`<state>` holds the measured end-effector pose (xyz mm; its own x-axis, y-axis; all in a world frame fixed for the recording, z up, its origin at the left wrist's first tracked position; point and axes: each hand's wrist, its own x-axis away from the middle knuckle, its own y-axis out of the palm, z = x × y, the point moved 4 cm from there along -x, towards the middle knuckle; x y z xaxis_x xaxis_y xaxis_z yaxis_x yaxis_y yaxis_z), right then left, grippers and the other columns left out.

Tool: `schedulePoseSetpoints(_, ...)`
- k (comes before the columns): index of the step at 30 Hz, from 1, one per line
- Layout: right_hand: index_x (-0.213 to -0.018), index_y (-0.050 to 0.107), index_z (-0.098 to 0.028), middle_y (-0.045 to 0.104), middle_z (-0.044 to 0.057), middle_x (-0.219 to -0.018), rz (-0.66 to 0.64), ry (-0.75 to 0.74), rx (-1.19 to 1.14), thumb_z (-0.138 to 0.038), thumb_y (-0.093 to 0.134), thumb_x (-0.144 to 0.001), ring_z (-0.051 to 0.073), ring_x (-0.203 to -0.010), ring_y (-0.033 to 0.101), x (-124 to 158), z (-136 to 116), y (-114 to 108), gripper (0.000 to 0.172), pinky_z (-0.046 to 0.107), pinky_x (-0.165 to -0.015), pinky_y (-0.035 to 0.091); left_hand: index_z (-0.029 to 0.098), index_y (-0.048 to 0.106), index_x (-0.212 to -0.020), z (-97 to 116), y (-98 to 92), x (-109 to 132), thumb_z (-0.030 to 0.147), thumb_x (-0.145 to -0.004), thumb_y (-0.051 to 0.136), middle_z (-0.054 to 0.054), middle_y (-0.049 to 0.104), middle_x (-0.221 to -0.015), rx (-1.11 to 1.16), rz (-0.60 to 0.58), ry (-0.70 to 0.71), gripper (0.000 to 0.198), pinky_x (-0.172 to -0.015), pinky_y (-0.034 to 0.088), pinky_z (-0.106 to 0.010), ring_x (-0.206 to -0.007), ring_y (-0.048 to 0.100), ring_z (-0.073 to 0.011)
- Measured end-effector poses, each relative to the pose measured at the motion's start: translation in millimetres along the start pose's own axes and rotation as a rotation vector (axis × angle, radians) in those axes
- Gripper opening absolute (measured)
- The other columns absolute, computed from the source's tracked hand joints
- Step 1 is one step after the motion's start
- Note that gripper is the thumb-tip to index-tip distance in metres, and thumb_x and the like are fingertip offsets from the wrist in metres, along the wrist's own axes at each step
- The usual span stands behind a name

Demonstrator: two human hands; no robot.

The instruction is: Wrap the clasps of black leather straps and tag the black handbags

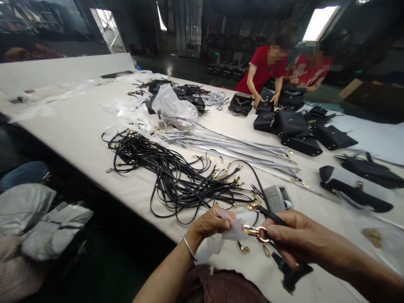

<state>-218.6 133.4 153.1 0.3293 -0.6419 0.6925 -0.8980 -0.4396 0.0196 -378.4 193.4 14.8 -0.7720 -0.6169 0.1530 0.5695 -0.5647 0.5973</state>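
Observation:
My left hand (pixel 214 223), with a bangle at the wrist, pinches a piece of thin white wrapping paper (pixel 235 230). The paper reaches to the gold clasp (pixel 251 229) on the end of a black strap. In my right hand (pixel 299 233) is that black bag strap (pixel 273 216), gripped between thumb and fingers near its gold ring (pixel 262 234). Part of the strap hangs below the hand. Just beyond both hands lies a tangled heap of thin black straps (pixel 179 176) with gold clasps. A grey tape dispenser (pixel 278 198) stands right behind my right hand.
Grey straps (pixel 227 145) lie lengthwise behind the black heap. Black handbags (pixel 292 126) crowd the right side of the table (pixel 126 195). Crumpled clear plastic (pixel 173 103) sits farther back. Across the table, a person in red (pixel 263 69) handles a bag beside another person (pixel 311 69).

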Motion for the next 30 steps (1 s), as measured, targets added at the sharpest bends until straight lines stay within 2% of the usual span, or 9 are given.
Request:
schedulePoseSetpoints(4, -0.077, 0.055, -0.016, 0.054, -0.003, -0.049, -0.003, 0.034, -0.018, -0.068, 0.064, -0.078, 0.004, -0.041, 0.027, -5.3, 2.2, 4.8, 0.053, 0.020, -0.040, 0.014, 0.013, 0.073, -0.060, 12.2, 1.8, 0.5, 0.061, -0.049, 0.087, -0.004, 0.060, -0.063, -0.078, -0.087, 0.057, 0.051, -0.063, 0.035, -0.028, -0.064, 0.048, -0.0149)
schedulePoseSetpoints(9, -0.075, 0.055, -0.016, 0.052, -0.004, -0.048, 0.025, 0.014, -0.045, -0.065, 0.063, -0.081, 0.004, -0.041, 0.026, -3.5, 3.1, 0.2, 0.051, 0.020, -0.041, 0.013, 0.016, 0.075, -0.061, 17.7, -3.4, -0.4, 0.057, -0.055, 0.086, -0.005, 0.062, -0.064, -0.052, -0.106, 0.135, 0.043, -0.074, 0.040, -0.031, -0.075, 0.053, -0.0197)
schedulePoseSetpoints(15, -0.073, 0.055, -0.016, 0.051, -0.004, -0.047, 0.057, 0.022, -0.040, -0.067, 0.064, -0.078, 0.004, -0.041, 0.027, -2.6, -0.6, 0.9, 0.052, 0.021, -0.040, 0.013, 0.016, 0.074, -0.060, 9.4, -12.8, -0.3, 0.063, -0.048, 0.086, -0.006, 0.063, -0.066, -0.048, -0.086, 0.059, 0.051, -0.073, 0.042, -0.032, -0.073, 0.055, -0.0207)
schedulePoseSetpoints(22, -0.073, 0.053, -0.017, 0.053, -0.004, -0.048, 0.074, 0.069, -0.048, -0.065, 0.065, -0.079, 0.004, -0.040, 0.027, -13.5, 7.0, 10.7, 0.050, 0.020, -0.040, 0.013, 0.015, 0.079, -0.072, 17.3, -12.2, 3.4, 0.057, -0.055, 0.086, -0.008, 0.068, -0.075, -0.120, -0.143, 0.053, 0.046, -0.070, 0.041, -0.030, -0.075, 0.056, -0.0203)
schedulePoseSetpoints(26, -0.074, 0.054, -0.016, 0.054, -0.004, -0.049, 0.074, 0.050, -0.034, -0.065, 0.064, -0.081, 0.004, -0.041, 0.028, -14.8, 7.6, 12.1, 0.050, 0.021, -0.041, 0.014, 0.014, 0.080, -0.078, 19.7, -13.7, 6.7, 0.055, -0.058, 0.085, -0.007, 0.067, -0.075, -0.220, -0.115, 0.004, 0.046, -0.063, 0.037, -0.026, -0.070, 0.054, -0.0171)
schedulePoseSetpoints(30, -0.065, 0.052, -0.016, 0.050, -0.004, -0.049, 0.084, 0.019, -0.061, -0.064, 0.063, -0.082, 0.004, -0.042, 0.028, -9.2, 3.9, 8.8, 0.052, 0.022, -0.042, 0.014, 0.014, 0.079, -0.075, 19.2, -19.6, 10.5, 0.050, -0.058, 0.086, -0.005, 0.065, -0.075, -0.219, -0.047, 0.061, 0.040, -0.065, 0.038, -0.026, -0.073, 0.054, -0.0174)
